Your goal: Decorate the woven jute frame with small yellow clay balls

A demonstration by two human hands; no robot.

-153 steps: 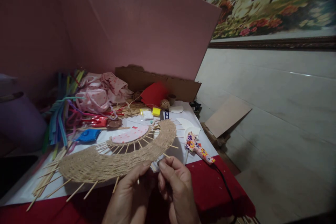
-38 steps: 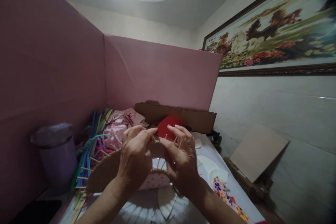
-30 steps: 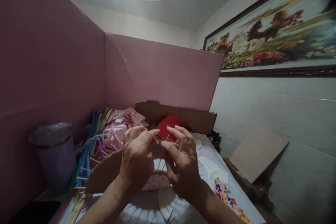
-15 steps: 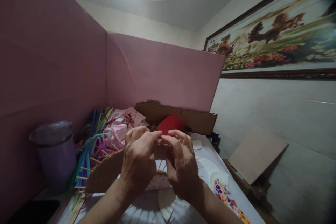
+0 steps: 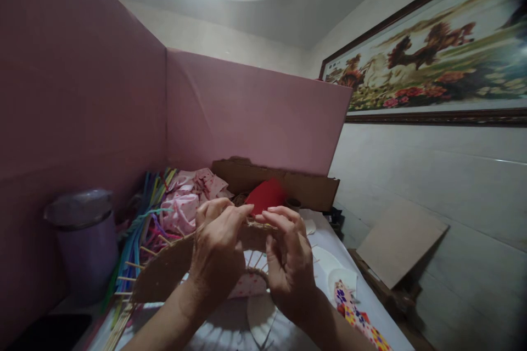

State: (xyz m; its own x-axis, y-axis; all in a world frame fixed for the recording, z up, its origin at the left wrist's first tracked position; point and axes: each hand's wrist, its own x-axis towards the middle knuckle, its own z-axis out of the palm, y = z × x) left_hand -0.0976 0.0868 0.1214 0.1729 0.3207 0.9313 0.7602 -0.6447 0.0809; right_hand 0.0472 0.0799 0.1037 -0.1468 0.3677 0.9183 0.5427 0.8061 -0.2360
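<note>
A curved brown cardboard band, with thin wooden sticks poking out from its edge, stands over the table in front of me. My left hand is closed on the band's upper rim, thumb and fingers pinching it. At the right side of the same rim is my right hand, its fingers stretched out along the edge and its thumb held apart from them. Behind the band, more sticks and a piece of pink dotted fabric show through the gap. What lies under the fingertips is too small to make out.
Left stand a purple lidded container and colourful pipe cleaners beside crumpled pink cloth. A red piece lies ahead, before a cardboard strip. White pieces and a flowered strip lie right. Pink panels enclose the back.
My right hand has loosened: its fingers have lifted and straightened and the thumb has moved away, baring more of the band between the hands. My left hand stays in place.
</note>
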